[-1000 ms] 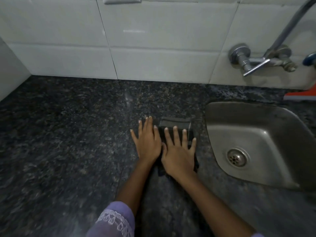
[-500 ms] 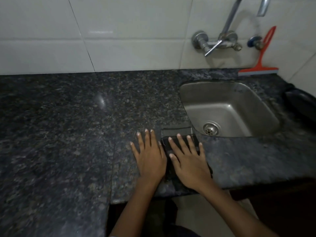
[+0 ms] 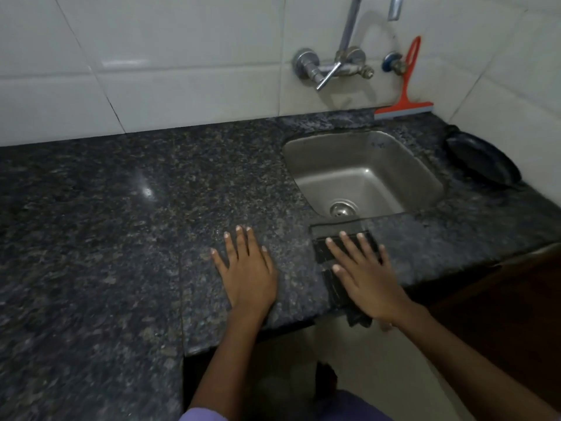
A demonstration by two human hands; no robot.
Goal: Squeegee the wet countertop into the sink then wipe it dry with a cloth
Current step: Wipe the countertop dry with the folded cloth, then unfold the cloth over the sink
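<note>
Both hands have parted since half a second ago: the right hand (image 3: 368, 276) has slid the dark cloth (image 3: 337, 238) rightward to the counter strip just in front of the sink (image 3: 315, 165), pressing it with flat, spread fingers. Left hand (image 3: 247, 270) lies flat and bare on the countertop (image 3: 121, 223). Nothing but the drain (image 3: 343, 209) shows in the steel basin. Folded, the cloth hangs slightly over the front edge. An orange squeegee (image 3: 405, 98) leans against the wall behind the sink.

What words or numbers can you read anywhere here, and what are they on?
None: no readable text shows on the red plastic squeegee, the chrome wall tap, the steel sink, the dark folded cloth or the speckled black granite countertop.
</note>
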